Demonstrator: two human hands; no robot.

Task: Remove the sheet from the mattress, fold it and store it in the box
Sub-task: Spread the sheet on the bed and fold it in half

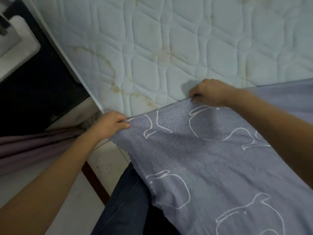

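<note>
Quilted, stained mattress (152,39) fills the top of view, mostly bare. Sheet (203,158) is grey-blue with a white outline animal print and a zigzag-cut side edge. It covers the mattress's near end and drapes down toward the person's jeans (125,197). Left grip (110,123) is clamped on the sheet's corner by the mattress corner. Right grip (210,92) pinches the same top edge further along, edge taut between them. Reads as late removal, start of fold. Next move needs both grips lifting the edge clear, then corner to corner. Fabric looks thin and limp, so expect sag. Tiled floor (94,167) and purple cloth (33,143) at left. Box not in view.
</note>
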